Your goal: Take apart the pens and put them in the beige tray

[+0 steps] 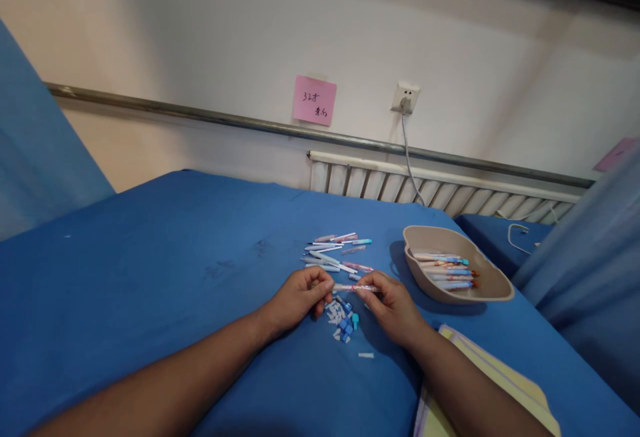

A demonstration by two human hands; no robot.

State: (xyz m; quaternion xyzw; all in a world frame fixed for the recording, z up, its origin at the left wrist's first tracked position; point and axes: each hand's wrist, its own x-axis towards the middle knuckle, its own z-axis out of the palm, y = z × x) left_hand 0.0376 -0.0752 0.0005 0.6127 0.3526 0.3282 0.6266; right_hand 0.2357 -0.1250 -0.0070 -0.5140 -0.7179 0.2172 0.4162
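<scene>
Between my two hands lies a slim pinkish pen [346,287], held level just above the blue cloth. My left hand [303,292] pinches its left end, and my right hand [390,303] grips its right part between thumb and fingers. Just beyond my fingers several pen barrels and white refills [324,250] are spread out, some pink, some pale grey. Below the held pen sits a small heap of blue and white plastic pieces [343,320]. One white piece [366,355] lies apart, nearer to me.
A beige basin [493,283] with several pens stands to the right. A folded yellow cloth [495,377] lies under my right forearm. Behind the blue-covered bed [150,277] are a radiator [380,180], a wall rail and a plugged-in cable. Blue curtains hang on both sides.
</scene>
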